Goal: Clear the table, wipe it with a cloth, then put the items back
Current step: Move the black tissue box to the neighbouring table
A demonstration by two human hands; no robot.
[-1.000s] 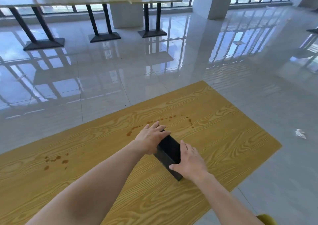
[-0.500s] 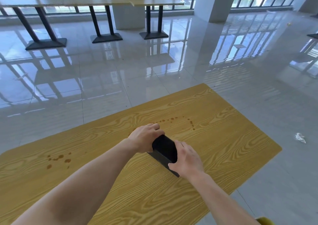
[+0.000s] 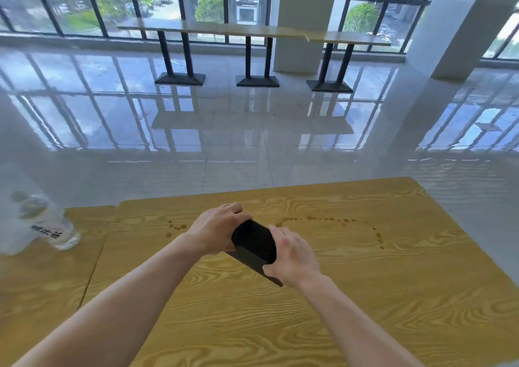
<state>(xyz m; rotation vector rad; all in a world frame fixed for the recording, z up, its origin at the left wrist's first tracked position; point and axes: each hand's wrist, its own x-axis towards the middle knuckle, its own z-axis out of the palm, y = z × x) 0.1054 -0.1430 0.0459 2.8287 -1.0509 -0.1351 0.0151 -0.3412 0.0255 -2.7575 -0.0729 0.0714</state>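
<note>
Glossy tiled floor and tall windows ahead, and right under me the wood-grain table (image 3: pixel 365 296). The black box (image 3: pixel 254 241) is near the table's middle, and I've got it from both ends: left grip (image 3: pixel 216 230) curled over its far end, right grip (image 3: pixel 292 257) wrapped round the near end. A dotted trail of brown stains (image 3: pixel 331 220) runs just beyond the box and off to the right. Far left, a clear bottle (image 3: pixel 42 223), blurred, stands on the adjoining tabletop. Whether the box is clear of the wood, I can't tell.
</note>
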